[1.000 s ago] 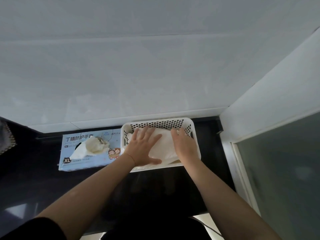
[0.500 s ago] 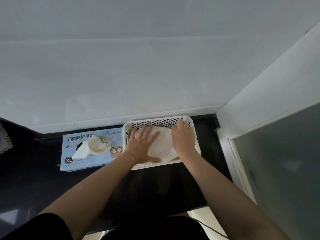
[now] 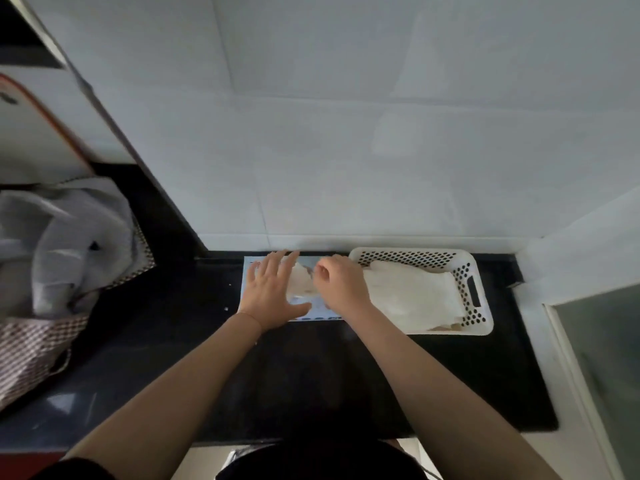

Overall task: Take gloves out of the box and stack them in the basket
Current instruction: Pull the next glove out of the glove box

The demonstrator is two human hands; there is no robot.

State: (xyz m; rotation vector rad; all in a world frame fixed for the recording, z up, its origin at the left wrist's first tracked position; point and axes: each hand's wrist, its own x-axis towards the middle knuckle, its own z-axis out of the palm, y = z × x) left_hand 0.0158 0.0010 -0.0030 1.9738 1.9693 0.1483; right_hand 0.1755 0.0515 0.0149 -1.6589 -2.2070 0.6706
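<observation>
A light blue glove box (image 3: 247, 271) lies flat on the black counter against the wall. My left hand (image 3: 272, 294) rests on its top with straight, spread fingers. My right hand (image 3: 341, 287) is over the box's right half, its fingers curled and pinching the pale glove (image 3: 299, 284) that sticks out of the opening. To the right stands a white perforated basket (image 3: 472, 294) that holds a flat pile of pale gloves (image 3: 412, 294).
The black counter (image 3: 346, 375) ends at a white tiled wall behind and a white wall at the right. A grey cloth (image 3: 76, 237) and a checked fabric (image 3: 31, 344) lie at the far left. A frosted glass pane (image 3: 602, 358) is at the right.
Both hands have left the basket and moved left onto the glove box. The right hand now pinches the protruding glove. The camera has turned left.
</observation>
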